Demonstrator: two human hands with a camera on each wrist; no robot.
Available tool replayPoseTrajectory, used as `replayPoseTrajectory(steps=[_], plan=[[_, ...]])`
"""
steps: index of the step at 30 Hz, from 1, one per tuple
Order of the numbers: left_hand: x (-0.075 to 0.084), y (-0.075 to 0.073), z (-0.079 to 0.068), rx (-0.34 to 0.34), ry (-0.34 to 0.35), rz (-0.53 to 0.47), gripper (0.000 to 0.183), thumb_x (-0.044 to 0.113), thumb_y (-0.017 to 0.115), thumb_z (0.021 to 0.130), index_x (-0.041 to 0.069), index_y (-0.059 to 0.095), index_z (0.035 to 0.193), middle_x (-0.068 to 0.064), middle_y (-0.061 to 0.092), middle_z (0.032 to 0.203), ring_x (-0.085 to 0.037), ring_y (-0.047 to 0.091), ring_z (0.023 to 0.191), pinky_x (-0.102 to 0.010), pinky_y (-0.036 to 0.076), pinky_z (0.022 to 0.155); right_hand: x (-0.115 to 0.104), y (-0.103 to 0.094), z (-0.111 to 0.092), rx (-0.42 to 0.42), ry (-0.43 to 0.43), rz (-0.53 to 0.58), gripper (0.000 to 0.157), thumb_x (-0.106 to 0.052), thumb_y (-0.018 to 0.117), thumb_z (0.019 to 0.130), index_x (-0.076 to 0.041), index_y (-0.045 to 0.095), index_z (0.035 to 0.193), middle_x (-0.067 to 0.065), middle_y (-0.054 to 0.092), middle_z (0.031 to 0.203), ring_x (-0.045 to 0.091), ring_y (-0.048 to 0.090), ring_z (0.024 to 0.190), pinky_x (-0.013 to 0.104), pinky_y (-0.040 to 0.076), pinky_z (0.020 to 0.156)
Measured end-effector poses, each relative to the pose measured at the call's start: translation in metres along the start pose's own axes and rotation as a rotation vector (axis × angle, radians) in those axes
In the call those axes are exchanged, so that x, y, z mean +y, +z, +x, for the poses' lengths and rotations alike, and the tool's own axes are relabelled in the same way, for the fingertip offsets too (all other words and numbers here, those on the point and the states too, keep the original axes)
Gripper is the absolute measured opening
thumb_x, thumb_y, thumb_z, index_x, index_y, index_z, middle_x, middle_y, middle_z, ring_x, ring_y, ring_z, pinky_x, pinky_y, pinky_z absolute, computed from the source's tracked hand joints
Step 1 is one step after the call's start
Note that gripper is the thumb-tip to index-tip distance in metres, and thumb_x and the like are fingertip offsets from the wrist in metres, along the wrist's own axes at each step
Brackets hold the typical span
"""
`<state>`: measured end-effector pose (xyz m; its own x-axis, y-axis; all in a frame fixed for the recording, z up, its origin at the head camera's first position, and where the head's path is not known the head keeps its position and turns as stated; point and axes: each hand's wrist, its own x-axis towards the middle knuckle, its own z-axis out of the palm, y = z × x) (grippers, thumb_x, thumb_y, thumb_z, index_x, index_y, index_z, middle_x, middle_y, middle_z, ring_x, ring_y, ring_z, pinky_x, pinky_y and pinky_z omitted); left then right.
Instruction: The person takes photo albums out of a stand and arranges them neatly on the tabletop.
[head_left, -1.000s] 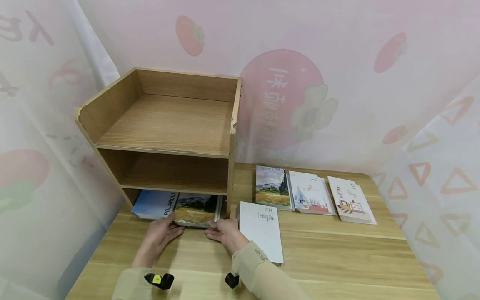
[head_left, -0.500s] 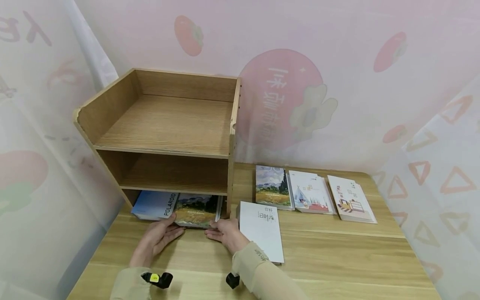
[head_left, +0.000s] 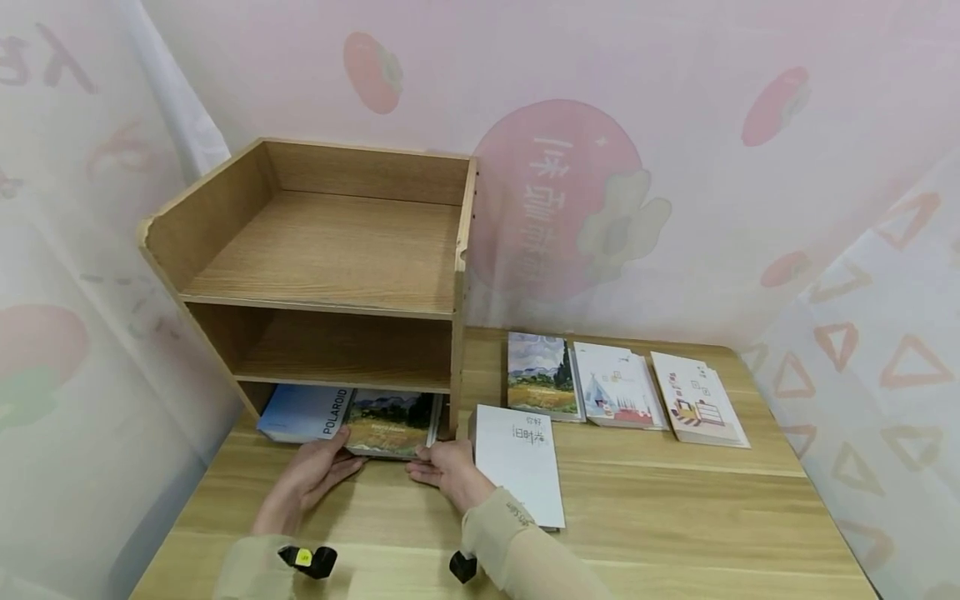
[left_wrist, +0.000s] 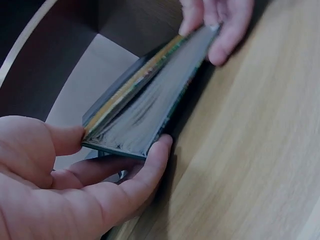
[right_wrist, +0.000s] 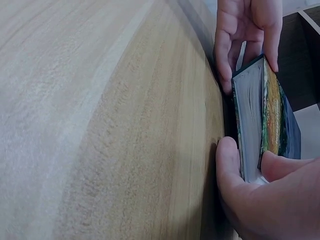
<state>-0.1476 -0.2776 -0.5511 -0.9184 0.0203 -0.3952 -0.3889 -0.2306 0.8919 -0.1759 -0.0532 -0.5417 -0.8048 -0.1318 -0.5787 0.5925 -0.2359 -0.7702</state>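
Note:
Both hands grip one thick photo album (head_left: 386, 421) with a landscape painting on its cover. It lies in the lowest compartment of the wooden shelf, its near end sticking out. My left hand (head_left: 311, 477) pinches the near left corner, thumb on top and fingers beneath. At the near right corner my right hand (head_left: 452, 471) does the same. The left wrist view shows the page edges of the album (left_wrist: 150, 100) between both hands; its cover fans slightly from the pages. In the right wrist view the album's near end (right_wrist: 250, 100) is slightly raised from the table.
A blue POLAROID album (head_left: 303, 410) lies left of the held one. The shelf (head_left: 341, 250) has two upper levels. A white album (head_left: 517, 467) lies by my right wrist. Several albums stand in overlapping piles, including a landscape one (head_left: 540, 375), at the table's back right.
The head view has shifted slightly, so the scene sits a little further left. Both hands keep their hold, and the album stays practically in place.

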Motion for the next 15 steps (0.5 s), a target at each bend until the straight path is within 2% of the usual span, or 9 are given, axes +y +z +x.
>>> replayPoseTrajectory(steps=[3,5,10,15], plan=[[0.0025,0.0011,0.0021,0.013,-0.005,0.07,0.059,0.035,0.04,0.108,-0.019,0.03,0.13,-0.029,0.039,0.121,-0.033,0.061,0.111,-0.038,0.048,0.099,0.0001,-0.0002,-0.0003,-0.003,-0.006,-0.006,0.027,0.008,0.063,0.092,0.017,0.056,0.116,0.027,0.068,0.092,0.038,0.069,0.092,0.041,0.059,0.076],[0.0037,0.0021,0.0031,0.019,-0.004,0.086,0.057,0.037,0.042,0.107,-0.016,0.033,0.127,-0.028,0.04,0.121,-0.032,0.062,0.109,-0.039,0.048,0.098,0.0001,-0.0005,-0.0009,-0.001,-0.007,-0.009,0.027,0.008,0.063,0.092,0.018,0.056,0.116,0.027,0.068,0.092,0.038,0.069,0.091,0.041,0.059,0.076],[0.0036,0.0018,0.0045,0.013,0.009,0.043,0.07,0.035,0.044,0.107,-0.02,0.021,0.142,-0.036,0.035,0.133,-0.029,0.064,0.106,-0.04,0.048,0.097,0.0007,-0.0008,-0.0022,-0.022,-0.011,-0.009,0.029,0.008,0.062,0.092,0.019,0.054,0.118,0.026,0.068,0.092,0.038,0.069,0.091,0.04,0.059,0.075],[-0.0009,0.0026,0.0068,0.032,0.009,0.01,0.07,0.037,0.044,0.106,-0.018,0.022,0.143,-0.03,0.045,0.124,-0.026,0.065,0.103,-0.039,0.048,0.097,0.0015,-0.001,-0.0014,-0.028,-0.023,-0.014,0.029,0.009,0.062,0.092,0.02,0.053,0.118,0.025,0.068,0.094,0.037,0.069,0.09,0.04,0.059,0.075]])
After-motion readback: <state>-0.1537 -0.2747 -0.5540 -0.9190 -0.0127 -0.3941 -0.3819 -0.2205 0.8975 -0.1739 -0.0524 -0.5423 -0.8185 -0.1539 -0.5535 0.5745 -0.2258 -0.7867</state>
